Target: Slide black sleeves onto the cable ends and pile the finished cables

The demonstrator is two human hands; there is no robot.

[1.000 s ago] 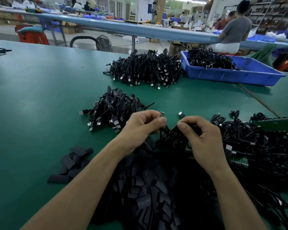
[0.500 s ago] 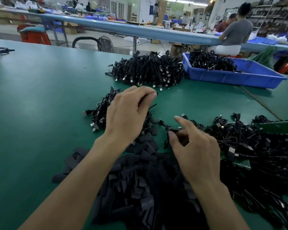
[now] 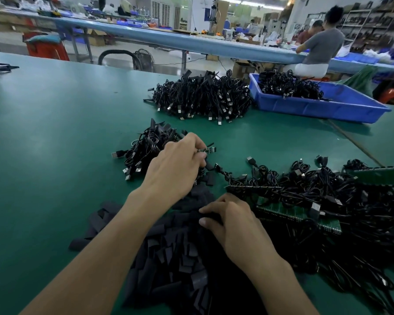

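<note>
Green table mat [image 3: 55, 155]: a wide, matte work surface that carries everything listed here.
Heap of flat black sleeves [image 3: 180, 258]: short, loose rectangular pieces piled at the near middle of the mat, under both forearms. Every place below is given from this heap.
Left hand [image 3: 175, 164]: just past the heap's far edge, knuckles up. The fingers are curled and pressed together, pinching a thin black cable.
Thin black cable [image 3: 208, 150]: its small green board end pokes out beyond the left fingertips.
Right hand [image 3: 232, 221]: on the heap's far right part, with the fingers curled down among the sleeves. The thumb and forefinger tips are close together, but it is unclear whether they pinch a sleeve.
Small pile of coiled black cables [image 3: 146, 146]: just beyond the heap, partly under the left hand, with metal plugs sticking out.
Tangle of loose black cables [image 3: 323, 192]: touching the heap's right side and lying over green circuit board strips [image 3: 293, 214].
Large mound of black cables [image 3: 203, 96]: well beyond the heap.
Blue plastic tray [image 3: 316, 108]: beyond the heap and to its right, just beside the large mound, holding more black cables.
Seated person in a grey top [image 3: 323, 44]: far beyond the heap, at a long blue bench, back turned.
</note>
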